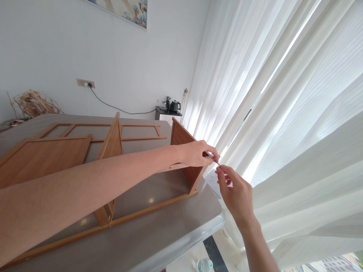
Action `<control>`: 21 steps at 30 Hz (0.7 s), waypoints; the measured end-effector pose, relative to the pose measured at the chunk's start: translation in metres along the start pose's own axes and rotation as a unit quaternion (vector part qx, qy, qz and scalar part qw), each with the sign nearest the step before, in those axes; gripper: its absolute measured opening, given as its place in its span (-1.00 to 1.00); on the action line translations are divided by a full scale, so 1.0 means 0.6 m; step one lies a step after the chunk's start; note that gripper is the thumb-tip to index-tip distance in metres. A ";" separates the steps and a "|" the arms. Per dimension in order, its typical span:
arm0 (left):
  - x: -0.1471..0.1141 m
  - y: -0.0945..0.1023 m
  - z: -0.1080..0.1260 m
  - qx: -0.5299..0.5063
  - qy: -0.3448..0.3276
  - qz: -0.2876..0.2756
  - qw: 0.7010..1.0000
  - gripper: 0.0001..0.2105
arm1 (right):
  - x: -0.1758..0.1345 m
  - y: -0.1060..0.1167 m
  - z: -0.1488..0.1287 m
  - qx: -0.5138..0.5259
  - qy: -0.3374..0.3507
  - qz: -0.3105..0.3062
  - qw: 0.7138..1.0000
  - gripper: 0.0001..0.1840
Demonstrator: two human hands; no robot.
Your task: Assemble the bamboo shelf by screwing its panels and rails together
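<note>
The right grip (pixel 236 192) is closed in a pinch, thumb against fingers, on the lower end of a thin metal rod (pixel 217 163). The left grip (pixel 195 153) reaches across from the other side, palm down, its thumb and forefinger curved into a small loop and their tips drawn together at the rod's upper end. The rod spans the short gap between both sets of fingertips, just beside the upper right corner of an upright wooden end panel (pixel 183 136); whether it touches the wood is hard to tell.

That panel stands at the right end of a wooden frame, whose long front rail (pixel 153 207) lies along the grey counter (pixel 176 230). A second upright panel (pixel 110 139) rises near the middle, behind the left forearm, and a broad wooden panel (pixel 53 155) is farther left. A slatted wooden section (pixel 141 139) extends along the far side. Beyond the counter are a black kettle (pixel 175 106) and white curtains (pixel 306 75); a clear bottle (pixel 203 265) is below the near edge.
</note>
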State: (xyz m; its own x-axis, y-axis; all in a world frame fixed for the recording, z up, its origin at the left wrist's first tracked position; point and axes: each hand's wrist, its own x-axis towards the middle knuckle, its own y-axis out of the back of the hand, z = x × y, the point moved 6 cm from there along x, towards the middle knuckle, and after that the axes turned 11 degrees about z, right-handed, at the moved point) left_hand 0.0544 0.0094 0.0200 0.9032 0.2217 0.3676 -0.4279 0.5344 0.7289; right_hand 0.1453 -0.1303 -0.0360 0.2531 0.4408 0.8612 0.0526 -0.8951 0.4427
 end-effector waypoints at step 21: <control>0.000 -0.001 -0.001 0.001 0.004 0.002 1.000 -0.75 | 0.000 -0.014 -0.008 0.124 -0.162 -0.114 0.972 -0.74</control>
State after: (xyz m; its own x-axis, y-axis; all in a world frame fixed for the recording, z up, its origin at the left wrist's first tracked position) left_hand 0.0548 0.0095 0.0190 0.9015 0.2312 0.3657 -0.4319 0.5325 0.7279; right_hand 0.1403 -0.1224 -0.0384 0.4959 0.6217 0.6063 0.3644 -0.7827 0.5046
